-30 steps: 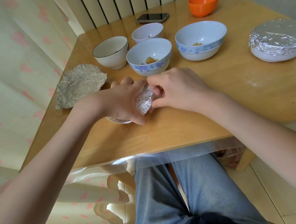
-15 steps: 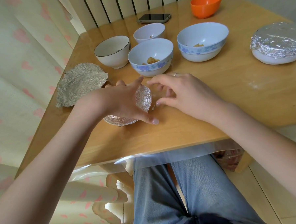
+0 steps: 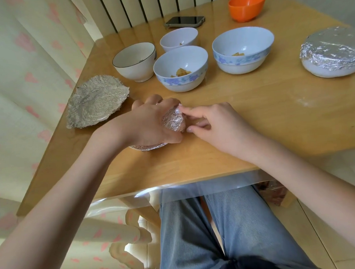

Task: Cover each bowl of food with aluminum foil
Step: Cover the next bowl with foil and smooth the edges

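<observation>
Foil (image 3: 173,122) wrapped a small bowl (image 3: 147,146) near the middle of the frame on the wooden tabletop (image 3: 253,114). The left hand (image 3: 151,123) lay over this bowl, its fingers curled around the crinkled covering. The right hand (image 3: 215,120) sat just beside it, index fingertip touching the foil's upper edge, the other fingers loosely bent. A loose crumpled foil sheet (image 3: 96,101) lay at centre left. Behind stood a black-rimmed white bowl (image 3: 134,61), a small white bowl (image 3: 178,38) and two blue-flowered bowls (image 3: 181,68) (image 3: 243,48) holding food. A foil-covered bowl (image 3: 332,52) sat at the right edge; an orange bowl (image 3: 247,5) and a phone (image 3: 185,21) were at the top.
</observation>
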Motion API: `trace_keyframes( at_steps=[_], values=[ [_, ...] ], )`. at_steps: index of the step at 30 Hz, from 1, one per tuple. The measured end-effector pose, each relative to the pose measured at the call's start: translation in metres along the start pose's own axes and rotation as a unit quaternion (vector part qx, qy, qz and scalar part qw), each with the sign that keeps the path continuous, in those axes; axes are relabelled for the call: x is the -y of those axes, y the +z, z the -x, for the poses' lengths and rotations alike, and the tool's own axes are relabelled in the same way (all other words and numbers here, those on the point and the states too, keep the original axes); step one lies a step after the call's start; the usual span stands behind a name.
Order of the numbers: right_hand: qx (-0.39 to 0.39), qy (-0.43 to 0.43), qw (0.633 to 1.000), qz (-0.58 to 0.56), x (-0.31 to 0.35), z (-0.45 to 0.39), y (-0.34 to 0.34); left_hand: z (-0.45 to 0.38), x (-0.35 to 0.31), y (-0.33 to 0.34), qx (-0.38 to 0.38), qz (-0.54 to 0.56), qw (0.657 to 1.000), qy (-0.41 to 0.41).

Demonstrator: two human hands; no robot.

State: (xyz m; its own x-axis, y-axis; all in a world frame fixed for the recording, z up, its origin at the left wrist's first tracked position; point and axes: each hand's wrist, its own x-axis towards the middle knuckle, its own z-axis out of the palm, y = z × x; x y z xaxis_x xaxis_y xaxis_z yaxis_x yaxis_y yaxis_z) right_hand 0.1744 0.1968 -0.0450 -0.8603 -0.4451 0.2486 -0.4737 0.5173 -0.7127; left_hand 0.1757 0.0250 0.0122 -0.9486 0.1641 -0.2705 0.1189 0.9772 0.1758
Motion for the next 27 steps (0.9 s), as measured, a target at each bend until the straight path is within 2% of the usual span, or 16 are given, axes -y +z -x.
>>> trace_keyframes(
  at_steps=[4, 13, 18, 22, 25, 27],
  values=[
    [-0.001, 0.013, 0.999, -0.047, 0.002, 0.0, -0.008, 0.0, -0.002, 0.0, -0.003, 0.01, 1.0, -0.007],
    [-0.004, -0.064, 0.994, 0.089, -0.002, -0.02, -0.01, -0.001, -0.003, -0.002, 0.01, -0.003, 1.0, -0.011],
    [-0.011, -0.11, 0.987, 0.116, -0.005, -0.026, -0.013, -0.002, -0.002, -0.002, 0.009, -0.008, 1.0, -0.009],
    [0.022, -0.119, 0.984, 0.129, 0.0, -0.036, -0.021, -0.003, -0.002, -0.001, 0.004, -0.011, 1.0, -0.005],
    [0.044, -0.142, 0.967, 0.207, 0.002, -0.044, -0.028, -0.003, -0.002, -0.001, -0.001, -0.006, 1.0, 0.0],
    [0.016, -0.182, 0.946, 0.269, 0.0, -0.044, -0.029, -0.002, -0.002, -0.001, -0.005, 0.001, 1.0, 0.002]
  ],
)
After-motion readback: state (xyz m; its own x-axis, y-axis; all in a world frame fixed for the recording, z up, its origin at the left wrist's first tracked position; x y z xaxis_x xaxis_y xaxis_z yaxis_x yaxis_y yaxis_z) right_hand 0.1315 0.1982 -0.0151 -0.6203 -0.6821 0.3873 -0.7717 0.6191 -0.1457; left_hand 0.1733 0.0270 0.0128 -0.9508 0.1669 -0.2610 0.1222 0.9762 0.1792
